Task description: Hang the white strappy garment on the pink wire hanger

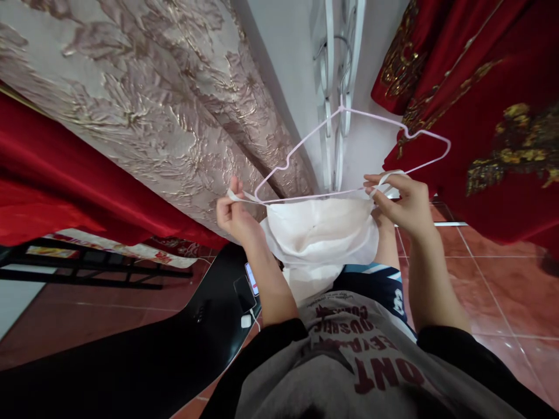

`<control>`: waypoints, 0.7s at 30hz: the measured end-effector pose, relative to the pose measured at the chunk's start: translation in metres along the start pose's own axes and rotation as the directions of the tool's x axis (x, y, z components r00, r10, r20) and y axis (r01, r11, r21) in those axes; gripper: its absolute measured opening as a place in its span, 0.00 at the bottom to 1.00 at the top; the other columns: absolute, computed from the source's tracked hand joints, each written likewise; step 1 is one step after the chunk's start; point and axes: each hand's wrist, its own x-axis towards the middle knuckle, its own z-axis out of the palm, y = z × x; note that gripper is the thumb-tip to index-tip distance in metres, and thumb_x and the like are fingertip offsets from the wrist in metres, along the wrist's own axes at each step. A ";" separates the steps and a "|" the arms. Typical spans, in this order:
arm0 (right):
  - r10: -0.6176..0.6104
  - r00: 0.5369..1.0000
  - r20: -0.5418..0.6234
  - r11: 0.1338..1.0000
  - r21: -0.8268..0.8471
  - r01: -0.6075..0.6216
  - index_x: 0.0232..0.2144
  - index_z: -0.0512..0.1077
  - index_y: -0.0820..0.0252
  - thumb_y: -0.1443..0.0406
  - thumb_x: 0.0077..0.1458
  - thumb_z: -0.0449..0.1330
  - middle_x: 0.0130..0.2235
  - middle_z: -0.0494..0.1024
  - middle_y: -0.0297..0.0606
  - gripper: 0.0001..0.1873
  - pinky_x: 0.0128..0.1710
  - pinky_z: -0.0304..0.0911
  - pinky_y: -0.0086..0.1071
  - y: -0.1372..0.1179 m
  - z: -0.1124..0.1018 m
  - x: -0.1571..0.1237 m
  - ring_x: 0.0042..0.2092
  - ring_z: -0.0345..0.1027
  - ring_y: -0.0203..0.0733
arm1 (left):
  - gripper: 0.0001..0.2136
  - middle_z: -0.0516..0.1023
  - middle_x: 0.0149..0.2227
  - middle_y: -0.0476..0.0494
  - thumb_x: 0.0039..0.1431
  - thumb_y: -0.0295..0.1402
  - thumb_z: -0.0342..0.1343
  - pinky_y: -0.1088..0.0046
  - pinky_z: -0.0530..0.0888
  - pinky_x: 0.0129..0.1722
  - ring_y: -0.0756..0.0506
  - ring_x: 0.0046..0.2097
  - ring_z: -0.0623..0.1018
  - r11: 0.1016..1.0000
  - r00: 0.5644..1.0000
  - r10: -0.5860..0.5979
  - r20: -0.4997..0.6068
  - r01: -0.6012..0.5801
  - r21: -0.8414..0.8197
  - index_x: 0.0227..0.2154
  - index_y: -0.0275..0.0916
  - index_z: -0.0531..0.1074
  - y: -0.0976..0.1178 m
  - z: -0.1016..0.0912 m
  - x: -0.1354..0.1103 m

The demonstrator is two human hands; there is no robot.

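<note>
A white garment with thin straps hangs between my hands, in front of my lap. My left hand pinches its left strap, drawn out to the side just past the hanger's left corner. The right strap is looped around the fingers of my right hand, which are closed near the hanger's bottom bar. The pale pink clothes hanger hangs by its hook from a white rack. Its bottom bar runs along the garment's top edge; I cannot tell whether the straps pass over it.
Pale embossed fabric hangs at the left above red cloth. Red fabric with gold embroidery hangs at the right. A black glossy bench or table at lower left carries a phone and a white charger. The floor is red tile.
</note>
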 end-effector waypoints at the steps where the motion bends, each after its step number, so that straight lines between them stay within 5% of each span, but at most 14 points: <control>1: -0.005 1.000 0.002 1.000 0.006 0.005 0.40 0.85 0.50 0.59 0.60 0.68 0.44 0.89 0.36 0.07 0.51 0.75 0.46 0.000 0.001 0.000 0.47 0.83 0.51 | 0.09 0.86 0.48 0.47 0.63 0.25 0.60 0.57 0.74 0.63 0.44 0.57 0.83 1.000 0.997 0.013 0.081 -0.014 0.013 0.27 0.41 0.70 0.004 0.003 0.006; 5: -0.062 0.997 -0.040 0.998 -0.023 0.061 0.37 0.85 0.49 0.59 0.62 0.66 0.37 0.88 0.35 0.07 0.47 0.74 0.46 0.001 0.017 -0.006 0.42 0.81 0.49 | 0.01 0.87 0.46 0.44 0.64 0.29 0.64 0.59 0.78 0.57 0.42 0.52 0.85 0.993 0.865 -0.085 0.495 0.035 0.110 0.35 0.40 0.80 0.024 0.024 0.022; 8: -0.088 0.989 -0.118 0.995 -0.056 0.082 0.34 0.84 0.50 0.60 0.63 0.64 0.35 0.86 0.35 0.08 0.45 0.73 0.46 0.000 0.031 -0.013 0.40 0.79 0.48 | 0.02 0.86 0.40 0.46 0.61 0.32 0.67 0.65 0.79 0.48 0.42 0.45 0.85 0.980 0.785 -0.157 0.599 0.048 0.194 0.37 0.42 0.81 0.036 0.045 0.028; 12: -0.083 0.985 -0.150 0.995 -0.065 0.074 0.34 0.84 0.49 0.61 0.63 0.64 0.35 0.86 0.35 0.08 0.44 0.73 0.46 -0.001 0.038 -0.018 0.41 0.78 0.48 | 0.04 0.80 0.30 0.50 0.62 0.28 0.66 0.69 0.74 0.40 0.46 0.36 0.80 0.952 0.756 -0.251 0.604 0.080 0.294 0.31 0.41 0.79 0.043 0.055 0.036; 17: -0.114 0.987 -0.109 0.992 -0.058 0.109 0.35 0.84 0.49 0.64 0.63 0.63 0.36 0.86 0.35 0.09 0.45 0.72 0.47 -0.003 0.035 -0.020 0.41 0.78 0.48 | 0.21 0.70 0.20 0.50 0.71 0.41 0.59 0.70 0.70 0.32 0.50 0.25 0.70 0.885 0.781 -0.411 0.470 0.219 0.411 0.21 0.39 0.73 0.030 0.030 0.038; 21: -0.131 0.984 -0.120 0.991 -0.050 0.126 0.38 0.84 0.48 0.68 0.61 0.61 0.38 0.87 0.34 0.12 0.47 0.72 0.47 -0.004 0.036 -0.022 0.42 0.79 0.48 | 0.17 0.79 0.27 0.47 0.65 0.50 0.63 0.70 0.76 0.37 0.48 0.31 0.80 0.863 0.813 -0.500 0.299 0.495 0.098 0.31 0.42 0.74 0.011 0.018 0.012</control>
